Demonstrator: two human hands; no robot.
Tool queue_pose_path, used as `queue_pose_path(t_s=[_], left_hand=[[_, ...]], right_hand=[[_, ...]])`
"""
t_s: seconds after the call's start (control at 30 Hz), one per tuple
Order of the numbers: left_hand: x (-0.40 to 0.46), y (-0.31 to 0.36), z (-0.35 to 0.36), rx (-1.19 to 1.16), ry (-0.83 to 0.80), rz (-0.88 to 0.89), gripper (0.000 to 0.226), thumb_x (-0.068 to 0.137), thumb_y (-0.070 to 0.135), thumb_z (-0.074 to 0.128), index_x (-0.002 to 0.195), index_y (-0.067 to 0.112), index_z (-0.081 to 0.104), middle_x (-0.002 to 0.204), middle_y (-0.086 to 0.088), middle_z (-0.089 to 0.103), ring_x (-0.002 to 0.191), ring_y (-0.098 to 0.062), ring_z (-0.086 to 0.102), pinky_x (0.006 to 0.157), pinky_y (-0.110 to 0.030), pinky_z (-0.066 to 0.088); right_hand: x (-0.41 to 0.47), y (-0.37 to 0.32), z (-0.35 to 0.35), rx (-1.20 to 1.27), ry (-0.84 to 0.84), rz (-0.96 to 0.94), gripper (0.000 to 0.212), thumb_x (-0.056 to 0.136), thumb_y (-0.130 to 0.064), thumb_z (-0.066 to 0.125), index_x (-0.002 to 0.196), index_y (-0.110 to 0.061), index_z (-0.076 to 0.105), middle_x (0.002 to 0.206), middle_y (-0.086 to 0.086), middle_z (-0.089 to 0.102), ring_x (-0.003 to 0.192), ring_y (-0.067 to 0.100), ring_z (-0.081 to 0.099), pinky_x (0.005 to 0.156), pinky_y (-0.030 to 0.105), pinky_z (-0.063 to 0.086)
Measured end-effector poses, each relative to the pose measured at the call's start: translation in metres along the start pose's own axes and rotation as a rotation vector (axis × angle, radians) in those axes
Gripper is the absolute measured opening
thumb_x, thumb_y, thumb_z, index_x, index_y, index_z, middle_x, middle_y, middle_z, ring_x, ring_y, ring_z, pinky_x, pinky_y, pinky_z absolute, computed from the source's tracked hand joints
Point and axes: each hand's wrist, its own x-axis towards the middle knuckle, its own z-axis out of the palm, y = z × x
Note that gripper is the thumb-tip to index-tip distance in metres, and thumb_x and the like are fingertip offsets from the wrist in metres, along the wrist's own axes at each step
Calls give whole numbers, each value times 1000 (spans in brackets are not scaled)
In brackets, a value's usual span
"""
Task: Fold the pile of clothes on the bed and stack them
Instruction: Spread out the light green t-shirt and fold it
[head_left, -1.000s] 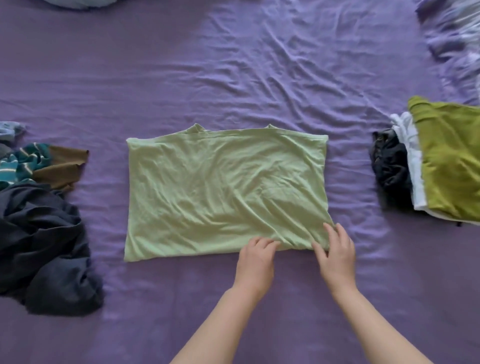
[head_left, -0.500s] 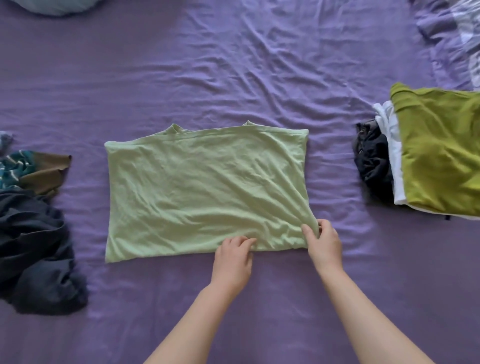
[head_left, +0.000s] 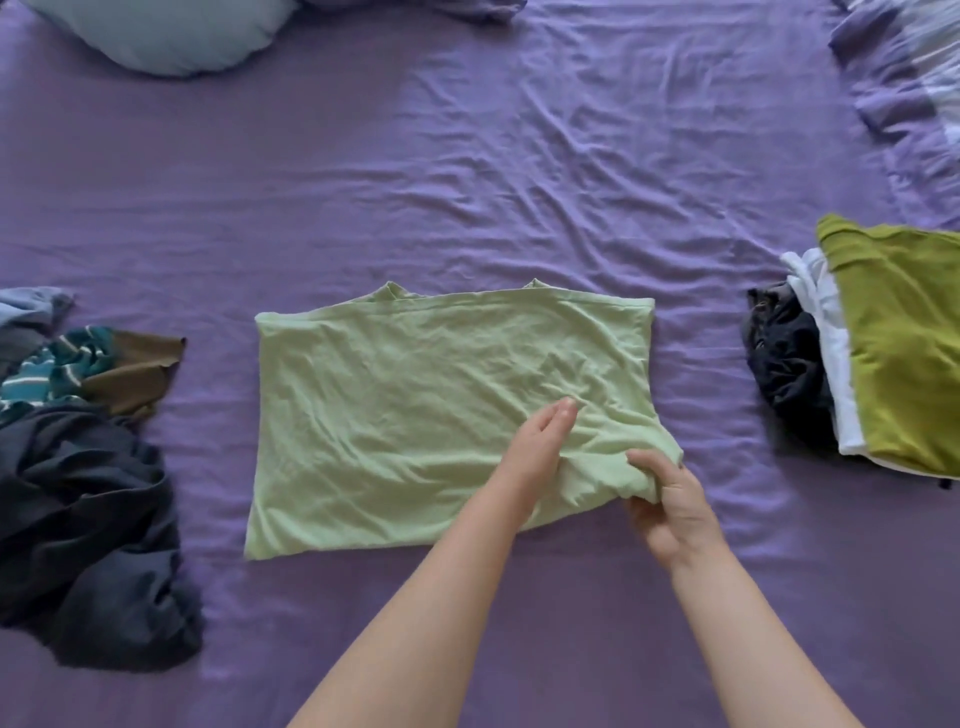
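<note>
You stand over a purple bedsheet (head_left: 467, 156) that fills the view, wrinkled across its middle. At its centre lies the light green shirt (head_left: 415, 405), already folded into a wide rectangle, its collar edge on the far side. To your left sits the unfolded pile: a dark navy garment (head_left: 88, 530) bunched in a heap, with a teal striped piece (head_left: 57, 369) and a brown piece (head_left: 137, 371) touching its far edge. To your right is the stack: an olive green garment (head_left: 904, 343) on top, a white one (head_left: 826, 338) showing beneath its left edge, and a black garment (head_left: 784, 353) crumpled just beside them. A pale blue pillow (head_left: 166, 31) lies at the far left.

Your right hand (head_left: 670, 499) grips the shirt's near right corner, fingers curled round bunched cloth and lifting it off the sheet. Your left hand (head_left: 540, 447) rests on the shirt just beside it, fingers straight and together, pressing edge-on into the fabric.
</note>
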Motion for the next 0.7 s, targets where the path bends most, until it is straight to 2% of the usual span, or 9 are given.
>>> queue_pose_path(t_s=[0.1,0.17,0.23,0.3,0.4,0.47,0.53,0.63,0.7], left_hand=[[12,23,3,-2,-145,-55,56,98,53,34,144,21,41,147,4,41,134,-14,39,108,-38,33],[21,33,-3,-17,-191,-70,63,95,61,26,144,23,40,149,5,38,136,-16,37,109,-41,30],[29,42,-16,-73,-201,-75,69,93,66,20,143,24,40,149,4,39,136,-18,37,110,-44,29],[35,50,-35,-126,-188,-77,73,91,69,16,143,25,39,146,5,43,132,-17,40,106,-43,31],[39,59,-75,-210,-203,-82,72,91,70,17,141,25,42,133,3,53,123,-18,49,97,-37,38],[37,63,-110,-260,-200,-70,69,92,67,25,135,19,50,123,-6,58,113,-22,54,93,-36,40],[31,61,-152,-299,-122,-67,58,95,55,40,127,10,57,112,-13,62,98,-25,61,87,-33,47],[21,43,-210,-318,47,-59,42,96,28,54,127,0,56,114,-17,66,93,-25,66,79,-32,54],[18,26,-237,-202,152,-77,39,93,20,60,128,3,55,110,-10,66,88,-16,66,68,-24,53]], right_hand=[[0,-1,8,50,49,-5,40,81,7,51,117,-6,58,79,5,70,62,15,67,53,21,54],[2,-1,15,-96,49,-99,41,80,11,48,114,-10,58,76,1,69,61,14,65,50,22,52],[3,2,30,-374,-53,-225,55,78,14,46,122,-17,57,92,2,69,75,15,63,58,25,53],[3,9,54,-612,-172,-306,71,77,15,46,134,-28,48,114,-5,66,94,11,63,73,25,54],[-2,29,104,-917,-369,-347,83,71,-3,53,144,-33,28,133,-22,48,116,-6,51,96,18,43],[-6,50,137,-1152,-518,-351,88,67,-10,52,147,-30,22,142,-24,34,125,-14,36,100,6,30],[-9,77,162,-1339,-631,-359,89,70,-9,55,150,-25,18,149,-17,27,132,-11,25,104,5,22],[-12,123,184,-1509,-738,-382,85,72,-17,56,150,-22,20,149,-10,33,126,-10,33,96,0,24],[-14,153,191,-1602,-768,-404,84,74,-18,56,149,-20,18,150,-5,32,131,0,35,99,7,26]])
